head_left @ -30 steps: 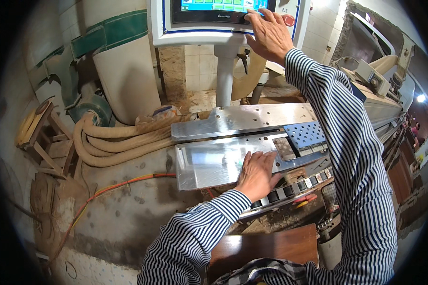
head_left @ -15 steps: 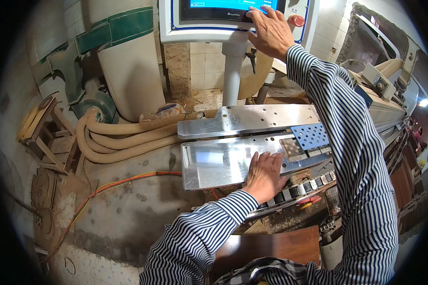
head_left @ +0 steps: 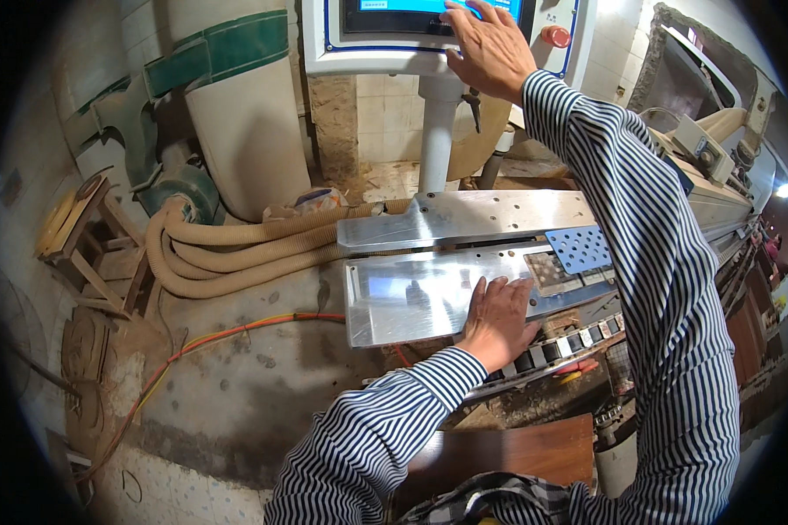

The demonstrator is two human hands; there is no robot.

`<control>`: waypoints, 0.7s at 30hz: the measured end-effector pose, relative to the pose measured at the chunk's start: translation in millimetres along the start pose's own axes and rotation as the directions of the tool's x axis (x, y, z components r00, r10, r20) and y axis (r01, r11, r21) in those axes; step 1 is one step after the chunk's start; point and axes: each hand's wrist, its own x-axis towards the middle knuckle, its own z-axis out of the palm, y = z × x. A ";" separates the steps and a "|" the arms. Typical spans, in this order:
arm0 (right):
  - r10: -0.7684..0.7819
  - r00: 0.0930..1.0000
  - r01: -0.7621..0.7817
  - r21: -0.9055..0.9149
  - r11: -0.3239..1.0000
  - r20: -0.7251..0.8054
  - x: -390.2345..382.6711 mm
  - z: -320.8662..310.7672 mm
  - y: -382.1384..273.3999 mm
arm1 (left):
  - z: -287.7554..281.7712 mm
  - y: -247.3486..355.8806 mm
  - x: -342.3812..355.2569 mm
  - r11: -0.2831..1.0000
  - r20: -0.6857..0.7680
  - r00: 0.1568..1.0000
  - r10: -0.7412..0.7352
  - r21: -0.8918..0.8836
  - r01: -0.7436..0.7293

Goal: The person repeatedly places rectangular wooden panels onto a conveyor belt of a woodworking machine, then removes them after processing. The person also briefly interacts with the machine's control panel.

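My right hand [head_left: 492, 51] is raised to the control panel [head_left: 372, 63], its fingers apart over the lower part of the lit touchscreen [head_left: 403, 7]. Whether a fingertip presses the glass I cannot tell. A red mushroom-shaped button [head_left: 555, 36] sits just right of that hand. Lower down, my left hand [head_left: 499, 324] lies flat with spread fingers on the shiny metal plate [head_left: 394, 302] of a machine, near its front edge. A blue perforated plate [head_left: 578, 249] is beside it to the right, partly covered by my right sleeve.
A grey post [head_left: 438, 131] holds up the panel. Ribbed tan hoses [head_left: 236, 278] run from a green blower [head_left: 188, 194] to the machine. Orange and yellow cables [head_left: 228, 332] cross the floor. A wooden stool [head_left: 105, 249] stands at left, a brown board [head_left: 517, 451] near my body.
The view has shifted slightly, so the machine and panel appear a little farther right. My right hand has moved slightly left across the screen; my left hand stays on the metal plate.
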 end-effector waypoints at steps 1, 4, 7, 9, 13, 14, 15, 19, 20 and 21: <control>0.017 0.997 -0.020 0.036 0.999 0.078 3.7 -8.5 -2.5 | 0.4 0.7 0.1 1.000 0.003 1.000 0.000 -0.003 0.000; 0.021 0.979 -0.043 0.106 0.993 0.200 13.5 -18.7 -7.8 | -1.2 1.1 0.9 1.000 0.016 1.000 -0.011 -0.004 0.011; -0.013 0.987 -0.004 0.105 0.994 0.158 16.3 -10.3 -6.8 | -2.2 2.0 0.9 1.000 0.030 0.999 -0.020 0.001 0.020; -0.007 0.981 -0.016 0.120 0.993 0.193 22.2 -16.3 -9.3 | 1.7 0.6 1.3 1.000 0.018 1.000 -0.017 0.006 0.017; -0.017 0.991 0.005 0.091 0.996 0.136 25.6 -13.3 -6.1 | 3.0 1.5 -0.3 1.000 0.009 1.000 0.013 0.010 -0.013; -0.021 0.991 0.008 0.100 0.995 0.131 28.5 -17.0 -5.8 | 2.4 2.0 -1.0 1.000 0.001 1.000 0.017 0.008 -0.017; -0.024 0.992 0.011 0.107 0.994 0.125 30.7 -20.3 -5.8 | 2.2 3.0 -1.6 1.000 -0.006 1.000 0.023 0.006 -0.023; 0.016 0.988 -0.031 0.099 0.995 0.153 36.2 -9.6 -7.3 | 3.8 0.3 0.2 0.999 -0.011 0.999 0.031 -0.016 -0.032; 0.019 0.989 -0.033 0.097 0.995 0.147 36.3 -7.8 -6.9 | 3.7 1.0 0.6 0.999 -0.004 0.999 0.037 -0.017 -0.037; 0.007 0.992 -0.021 0.115 0.993 0.123 43.4 -1.9 -13.9 | 0.9 -2.4 -1.0 1.000 -0.015 1.000 0.022 -0.009 -0.022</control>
